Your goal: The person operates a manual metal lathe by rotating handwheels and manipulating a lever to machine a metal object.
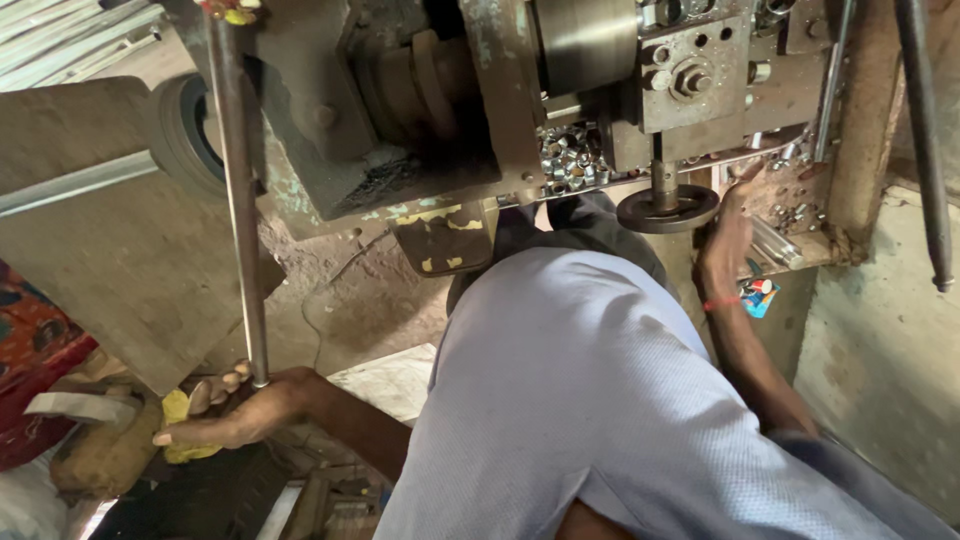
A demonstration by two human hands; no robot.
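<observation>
The left hand (pixel 235 412) was at about eight o'clock in the view, its fingers (pixel 222 383) clenched around the lower end of a long steel rod (pixel 240 190). The rod ran almost upright from that grip to the top edge at eleven o'clock, crossing in front of a grey metal sheet (pixel 120 260) and a worn machine body (pixel 400 110).

The right hand (pixel 728 238) was at about two o'clock, reaching up beside a round black handwheel (pixel 667 209) that hung under the machine's tool block (pixel 690 75). Its fingers (pixel 745 180) were stretched and released, gripping nothing, their tips near a small shelf strewn with metal bits (pixel 795 205). A red thread (pixel 720 301) circled that wrist.

A heap of small shiny nuts (pixel 572 158) lay in a recess of the machine at twelve o'clock, just to the nine o'clock side of the handwheel. The person's pale blue shirt (pixel 590 400) filled the middle and lower part of the view. A yellow cloth (pixel 180 425) lay just beside the left hand, and a patterned red fabric (pixel 30 340) lay at nine o'clock.
</observation>
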